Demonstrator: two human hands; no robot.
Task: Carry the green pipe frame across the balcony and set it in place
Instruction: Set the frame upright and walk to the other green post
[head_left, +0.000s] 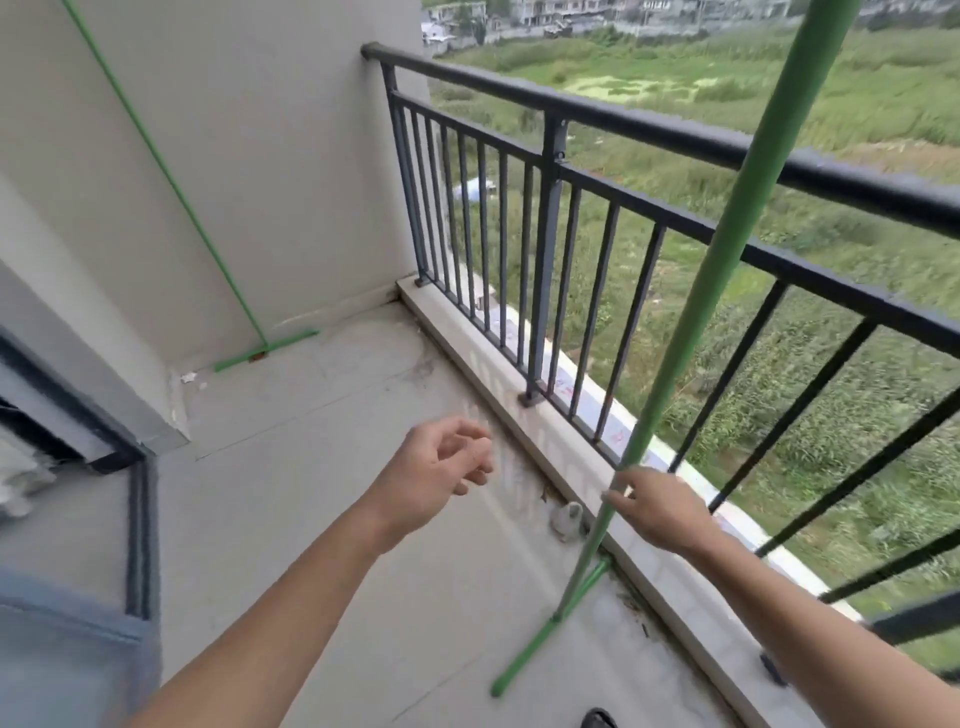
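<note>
The green pipe frame has two uprights. The near upright (727, 234) rises close to the railing on the right, and its foot bar (550, 623) rests on the concrete floor beside the curb. The far upright (171, 182) leans along the white wall, its foot (265, 351) on the floor in the corner. My right hand (660, 512) touches the near upright low down with its fingers spread, not wrapped around it. My left hand (436, 475) hovers over the floor, fingers loosely curled, holding nothing.
A dark metal railing (649, 124) on a pale curb (519, 389) bounds the balcony on the right, with a grassy field far below. A small white lump (566, 519) lies by the curb. A dark door frame (140, 519) stands at the left.
</note>
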